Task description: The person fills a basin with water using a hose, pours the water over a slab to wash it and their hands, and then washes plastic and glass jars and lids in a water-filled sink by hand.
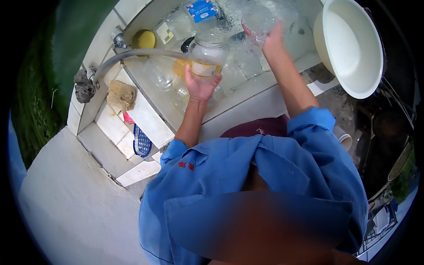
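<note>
One clear, wide-mouthed jar (pixel 207 54) in the bare left hand (pixel 203 87), over a pale basin (pixel 251 89) of water (pixel 245 59).
Head view: that hand curls partly round the jar's lower body, beside a grey flexible hose (pixel 145 52); stiff and probably light, it may slip when wet, so the body below the neck seems the surest hold. The bare right hand (pixel 272 39) has thumb and fingers apart at a clear, colourless container (pixel 257 18); amid the splashing, I cannot tell whether it grips.

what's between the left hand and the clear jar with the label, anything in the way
Nothing visible: the left hand already holds the clear jar near its base. The grey hose comes in from the left above the thumb, not between them.
</note>
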Tool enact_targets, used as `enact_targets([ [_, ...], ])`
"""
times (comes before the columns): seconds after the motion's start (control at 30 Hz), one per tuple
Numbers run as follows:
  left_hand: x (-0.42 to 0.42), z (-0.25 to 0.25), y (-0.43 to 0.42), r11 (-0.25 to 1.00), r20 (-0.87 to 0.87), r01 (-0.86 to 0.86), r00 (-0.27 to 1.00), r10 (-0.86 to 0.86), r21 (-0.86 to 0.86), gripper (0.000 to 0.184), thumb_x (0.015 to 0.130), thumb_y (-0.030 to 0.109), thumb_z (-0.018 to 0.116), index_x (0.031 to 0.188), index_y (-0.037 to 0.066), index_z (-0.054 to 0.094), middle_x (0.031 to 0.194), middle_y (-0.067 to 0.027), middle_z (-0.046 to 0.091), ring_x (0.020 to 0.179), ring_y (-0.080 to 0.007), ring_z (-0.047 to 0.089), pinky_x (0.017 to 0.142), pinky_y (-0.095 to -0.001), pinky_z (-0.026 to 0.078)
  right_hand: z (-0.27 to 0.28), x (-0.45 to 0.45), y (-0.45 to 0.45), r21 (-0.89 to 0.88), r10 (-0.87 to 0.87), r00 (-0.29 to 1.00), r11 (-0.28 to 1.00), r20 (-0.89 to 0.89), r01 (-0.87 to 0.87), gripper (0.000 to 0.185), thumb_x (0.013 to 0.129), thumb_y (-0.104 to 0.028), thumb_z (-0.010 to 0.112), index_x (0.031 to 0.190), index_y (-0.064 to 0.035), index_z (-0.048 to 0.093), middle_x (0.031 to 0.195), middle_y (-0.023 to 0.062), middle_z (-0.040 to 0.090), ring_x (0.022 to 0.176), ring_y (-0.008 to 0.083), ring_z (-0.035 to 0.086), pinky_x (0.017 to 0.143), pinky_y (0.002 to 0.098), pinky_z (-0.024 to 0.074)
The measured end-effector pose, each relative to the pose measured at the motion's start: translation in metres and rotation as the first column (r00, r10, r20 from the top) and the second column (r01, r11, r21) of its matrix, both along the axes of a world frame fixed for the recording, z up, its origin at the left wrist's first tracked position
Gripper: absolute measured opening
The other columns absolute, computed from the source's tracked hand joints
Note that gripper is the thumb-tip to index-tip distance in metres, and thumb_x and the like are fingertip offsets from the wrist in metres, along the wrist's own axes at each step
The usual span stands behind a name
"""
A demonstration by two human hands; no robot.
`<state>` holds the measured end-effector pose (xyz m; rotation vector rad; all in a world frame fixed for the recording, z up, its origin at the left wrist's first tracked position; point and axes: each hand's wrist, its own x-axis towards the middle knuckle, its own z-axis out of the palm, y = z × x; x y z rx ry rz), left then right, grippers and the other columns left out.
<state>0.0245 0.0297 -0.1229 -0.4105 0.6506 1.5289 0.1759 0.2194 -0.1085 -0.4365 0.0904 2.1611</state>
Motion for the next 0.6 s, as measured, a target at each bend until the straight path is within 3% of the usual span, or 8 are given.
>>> enact_targets([
  [0.07,0.004,0.000,-0.001,1.000,0.015,-0.024,1.000,0.024,0.010,0.058,0.076,0.055,0.032,0.114,0.012,0.038,0.111,-0.0131,0.041,0.095,-0.0282,0.041,0.066,-0.0394,0.042,-0.008,0.013,0.003,0.139,0.114,0.974,0.986,-0.197,-0.088,0.041,0.079,-0.031,0.041,0.109,-0.0033,0.042,0.114,0.0135,0.042,0.105,0.0319,0.040,0.086,0.0513,0.0344],
  [0.1,0.004,0.000,-0.001,1.000,0.059,-0.005,0.998,0.005,-0.002,0.058,0.076,0.055,0.032,0.115,0.011,0.038,0.111,-0.0130,0.041,0.095,-0.0281,0.041,0.066,-0.0391,0.042,-0.030,0.026,0.028,0.527,0.222,0.973,0.821,0.055,-0.217,0.041,0.078,-0.029,0.044,0.109,-0.0021,0.042,0.113,0.0132,0.043,0.104,0.0308,0.041,0.085,0.0498,0.0359],
  [0.17,0.000,0.000,0.001,1.000,0.087,0.016,0.996,-0.015,-0.012,0.058,0.076,0.055,0.033,0.115,0.011,0.037,0.111,-0.0129,0.041,0.095,-0.0280,0.041,0.067,-0.0388,0.042,-0.027,0.015,0.032,0.786,0.206,0.929,0.496,0.307,-0.370,0.041,0.077,-0.028,0.047,0.108,-0.0010,0.042,0.113,0.0129,0.044,0.102,0.0297,0.043,0.084,0.0483,0.0374],
  [0.2,0.001,-0.001,0.000,1.000,0.071,0.030,0.997,-0.030,0.000,0.059,0.076,0.055,0.033,0.115,0.011,0.037,0.112,-0.0127,0.041,0.096,-0.0281,0.041,0.067,-0.0388,0.042,-0.023,0.011,0.029,0.672,0.207,0.932,0.648,0.297,-0.358,0.041,0.077,-0.028,0.047,0.108,-0.0012,0.042,0.112,0.0129,0.044,0.102,0.0296,0.043,0.084,0.0481,0.0375],
  [0.23,0.003,-0.003,0.000,1.000,0.066,0.027,0.997,-0.027,0.004,0.059,0.076,0.055,0.033,0.116,0.011,0.037,0.112,-0.0127,0.041,0.096,-0.0281,0.041,0.067,-0.0388,0.041,-0.020,0.007,0.027,0.437,0.178,0.940,0.849,0.291,-0.296,0.041,0.077,-0.028,0.048,0.108,-0.0013,0.042,0.112,0.0128,0.044,0.102,0.0296,0.043,0.084,0.0479,0.0375],
  [0.27,0.006,-0.005,0.000,1.000,0.062,0.023,0.998,-0.024,0.009,0.059,0.076,0.055,0.033,0.116,0.011,0.037,0.112,-0.0126,0.040,0.096,-0.0281,0.041,0.068,-0.0388,0.041,-0.015,0.002,0.030,0.281,0.126,0.919,0.929,0.372,-0.242,0.041,0.077,-0.028,0.048,0.108,-0.0015,0.042,0.112,0.0128,0.044,0.102,0.0295,0.043,0.084,0.0478,0.0376],
  [0.37,0.003,-0.003,0.006,0.999,0.082,0.054,0.995,-0.054,0.006,0.059,0.076,0.055,0.033,0.116,0.011,0.037,0.112,-0.0119,0.041,0.098,-0.0278,0.041,0.068,-0.0390,0.041,-0.010,-0.003,0.050,0.201,0.077,0.792,0.948,0.605,-0.246,0.042,0.077,-0.029,0.048,0.108,-0.0020,0.042,0.112,0.0126,0.044,0.101,0.0294,0.043,0.084,0.0473,0.0377],
  [0.6,0.002,-0.004,0.026,0.985,0.015,0.155,0.988,-0.156,0.073,0.057,0.076,0.054,0.035,0.114,0.012,0.039,0.112,-0.0106,0.042,0.098,-0.0277,0.041,0.068,-0.0398,0.041,-0.006,0.000,0.055,0.184,0.092,0.706,0.934,0.702,-0.305,0.043,0.076,-0.030,0.049,0.109,-0.0030,0.042,0.111,0.0122,0.044,0.100,0.0291,0.044,0.083,0.0461,0.0381],
])
